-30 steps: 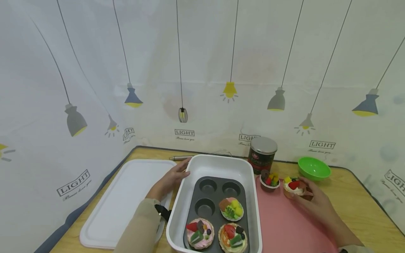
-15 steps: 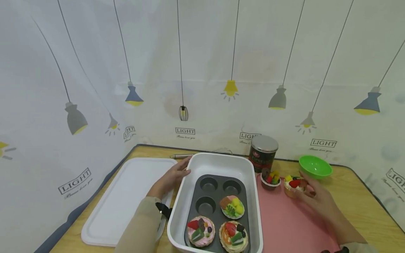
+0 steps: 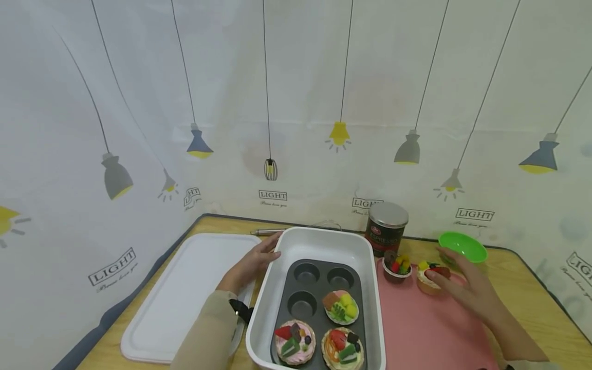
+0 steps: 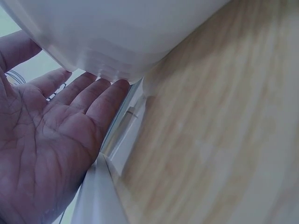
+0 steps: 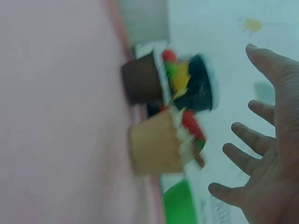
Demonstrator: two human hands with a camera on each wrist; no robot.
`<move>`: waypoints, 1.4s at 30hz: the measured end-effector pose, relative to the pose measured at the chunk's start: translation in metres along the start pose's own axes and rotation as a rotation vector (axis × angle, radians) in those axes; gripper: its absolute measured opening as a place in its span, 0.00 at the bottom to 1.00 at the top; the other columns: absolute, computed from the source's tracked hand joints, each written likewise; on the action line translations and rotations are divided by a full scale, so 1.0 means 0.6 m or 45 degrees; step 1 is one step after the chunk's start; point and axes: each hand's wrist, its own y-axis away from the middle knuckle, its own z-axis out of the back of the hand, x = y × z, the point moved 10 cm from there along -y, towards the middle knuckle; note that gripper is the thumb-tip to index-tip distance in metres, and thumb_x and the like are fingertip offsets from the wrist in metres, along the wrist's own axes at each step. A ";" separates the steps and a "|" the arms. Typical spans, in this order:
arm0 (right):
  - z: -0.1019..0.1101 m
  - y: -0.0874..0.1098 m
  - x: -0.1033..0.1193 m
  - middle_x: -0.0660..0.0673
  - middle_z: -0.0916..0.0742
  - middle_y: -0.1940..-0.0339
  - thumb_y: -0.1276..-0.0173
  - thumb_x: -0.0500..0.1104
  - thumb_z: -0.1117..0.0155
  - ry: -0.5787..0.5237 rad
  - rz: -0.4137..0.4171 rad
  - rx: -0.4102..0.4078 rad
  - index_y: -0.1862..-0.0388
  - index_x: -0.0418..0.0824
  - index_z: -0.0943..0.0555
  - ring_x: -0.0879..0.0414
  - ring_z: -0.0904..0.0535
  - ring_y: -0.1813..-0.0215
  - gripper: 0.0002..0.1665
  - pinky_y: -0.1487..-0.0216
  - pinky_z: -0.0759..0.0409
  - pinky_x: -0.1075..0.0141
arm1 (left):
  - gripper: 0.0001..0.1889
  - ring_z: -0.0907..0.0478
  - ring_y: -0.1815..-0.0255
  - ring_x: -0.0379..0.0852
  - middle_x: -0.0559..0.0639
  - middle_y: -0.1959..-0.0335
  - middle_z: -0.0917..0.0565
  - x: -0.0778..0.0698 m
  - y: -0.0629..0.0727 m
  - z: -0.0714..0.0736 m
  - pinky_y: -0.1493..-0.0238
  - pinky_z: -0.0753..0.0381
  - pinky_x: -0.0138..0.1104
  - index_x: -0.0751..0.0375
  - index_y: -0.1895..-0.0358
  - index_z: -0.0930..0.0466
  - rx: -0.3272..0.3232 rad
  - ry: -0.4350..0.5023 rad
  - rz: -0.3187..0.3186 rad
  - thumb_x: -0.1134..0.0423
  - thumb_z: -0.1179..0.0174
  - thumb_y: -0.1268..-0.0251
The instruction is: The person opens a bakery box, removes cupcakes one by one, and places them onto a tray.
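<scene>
My left hand (image 3: 252, 262) holds the left side of a deep white container (image 3: 374, 318), thumb over its rim. In the left wrist view, its fingers lie against the container's outer wall. A dark muffin tin (image 3: 283, 308) sits inside, bearing a pink-cream tart (image 3: 296, 341), a fruit-topped tart (image 3: 343, 349) and a green-and-yellow-topped cupcake (image 3: 340, 307). My right hand (image 3: 476, 288) is spread near a cream cupcake (image 3: 427, 285) on a pink board (image 3: 430, 329). The right wrist view shows its fingers apart from this pale cupcake (image 5: 156, 144). A dark brown cupcake (image 3: 396, 272) stands beside it.
A white tray (image 3: 185, 298) lies to the left. Behind the container are a whisk (image 3: 268, 232) and an espresso tin (image 3: 386, 231) with a silver lid. A green bowl (image 3: 467, 246) stands at the back right. A printed curtain (image 3: 305, 103) rises behind the table.
My right hand's fingers have spread and moved off the cream cupcake, which stands on the pink board. The left hand keeps its hold on the container.
</scene>
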 end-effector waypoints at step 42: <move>-0.273 0.010 0.241 0.58 0.16 0.42 0.40 0.73 0.34 0.207 0.590 0.423 0.34 0.48 0.22 0.60 0.20 0.43 0.43 0.43 0.21 0.52 | 0.36 0.45 0.21 0.54 0.48 0.19 0.44 0.000 -0.004 -0.002 0.29 0.36 0.53 0.44 0.19 0.47 0.013 -0.006 -0.016 0.60 0.44 0.25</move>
